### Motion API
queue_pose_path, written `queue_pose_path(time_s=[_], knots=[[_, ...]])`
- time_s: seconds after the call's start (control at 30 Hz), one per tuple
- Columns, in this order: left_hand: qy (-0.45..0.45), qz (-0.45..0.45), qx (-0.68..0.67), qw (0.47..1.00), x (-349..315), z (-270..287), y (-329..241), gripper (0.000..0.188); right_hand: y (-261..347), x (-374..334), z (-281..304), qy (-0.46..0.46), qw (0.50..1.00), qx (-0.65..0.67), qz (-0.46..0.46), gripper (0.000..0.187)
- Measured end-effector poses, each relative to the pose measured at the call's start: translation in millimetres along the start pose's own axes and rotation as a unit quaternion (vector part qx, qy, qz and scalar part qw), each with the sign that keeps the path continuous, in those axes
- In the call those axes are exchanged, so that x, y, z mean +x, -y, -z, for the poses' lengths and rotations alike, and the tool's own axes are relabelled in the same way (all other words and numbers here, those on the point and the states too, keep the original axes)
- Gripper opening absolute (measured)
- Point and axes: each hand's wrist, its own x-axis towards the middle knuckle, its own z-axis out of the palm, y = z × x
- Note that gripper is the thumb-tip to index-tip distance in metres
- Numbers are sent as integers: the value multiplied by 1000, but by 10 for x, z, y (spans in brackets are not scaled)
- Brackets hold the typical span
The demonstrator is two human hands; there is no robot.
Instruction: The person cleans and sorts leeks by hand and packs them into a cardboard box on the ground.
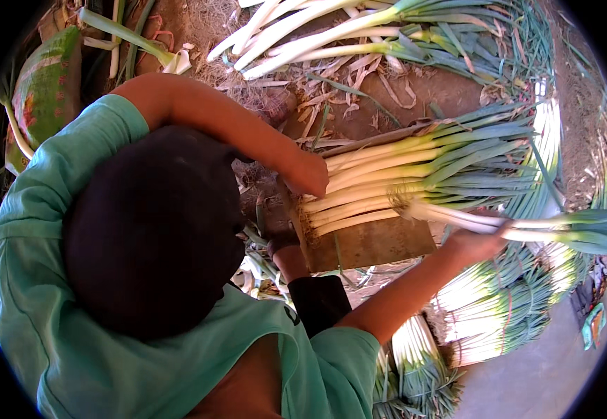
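Observation:
Neither of my hands shows in the head view. A co-worker in a green shirt point(164, 377) and a dark head covering point(153, 234) bends over a row of long green onions point(387, 167). The row lies side by side on a brown board point(373, 246), white root ends toward the co-worker. The co-worker's far hand point(309, 174) is closed at the root ends; whether it grips anything is hidden. Their near hand point(477, 241) holds a few loose green onions point(457, 218) above the row's near edge, leaves pointing right.
More loose green onions point(331, 35) lie on the dirt at the far side among dry husks point(387, 80). Tied bundles point(502, 314) are stacked at the near right, with another bundle point(419, 363) closer in. A green patterned sack point(48, 91) stands at the far left.

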Motion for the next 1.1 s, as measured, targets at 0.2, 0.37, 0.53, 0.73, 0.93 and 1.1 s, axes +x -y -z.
queue_pose_path(time_s=[0.2,0.37,0.53,0.73,0.93,1.1], knots=[[34,27,-7,999,83,-59,8,9,-1967,-1211,634,51,905,90,-413,29],[80,39,16,996,129,-121,7,9,-1641,-1340,483,159,915,-27,-371,35],[-13,-22,-13,1000,344,-198,-9,16,-1921,-1219,481,222,875,-205,-378,47],[-39,-21,-154,987,632,-476,193,17,-2246,-1013,566,388,754,-452,-277,80],[-56,-50,-18,997,571,-653,266,34,-1655,-443,503,220,841,-439,-228,79],[55,-109,126,984,632,-576,234,40,-1876,-219,352,123,838,-525,-82,72]])
